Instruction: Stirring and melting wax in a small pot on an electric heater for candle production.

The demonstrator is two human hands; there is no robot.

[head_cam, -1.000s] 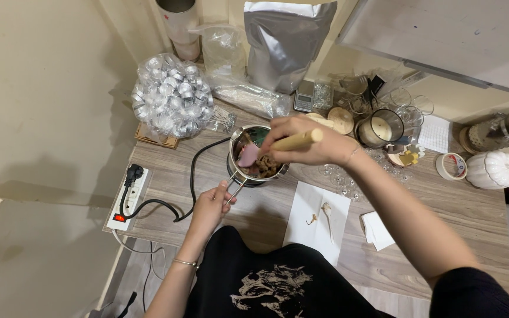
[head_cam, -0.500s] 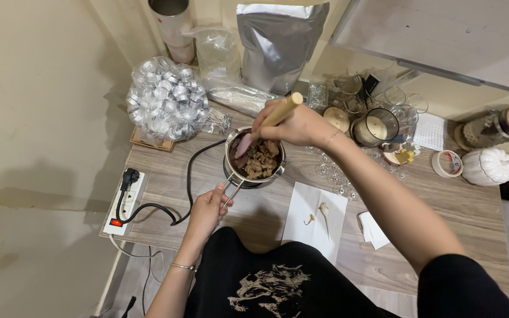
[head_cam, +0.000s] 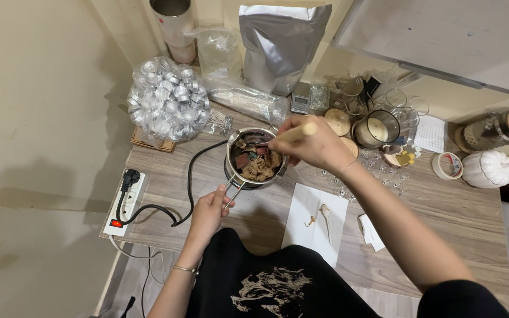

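Your left hand [head_cam: 209, 207] stays closed on the pot's wire handle [head_cam: 235, 191], near edge of the table [head_cam: 443, 212], holding the pot [head_cam: 255, 158] on its burner just right of the black cord [head_cam: 191, 176]. Inside, brown, red and green chunks lie heaped. Your right hand [head_cam: 310, 144] has swung from the pot's far rim to its right side, fingers wrapped round the wooden stirrer [head_cam: 294, 133], now lying flatter. The chunks have shifted but look solid, so the stirring seems unfinished.
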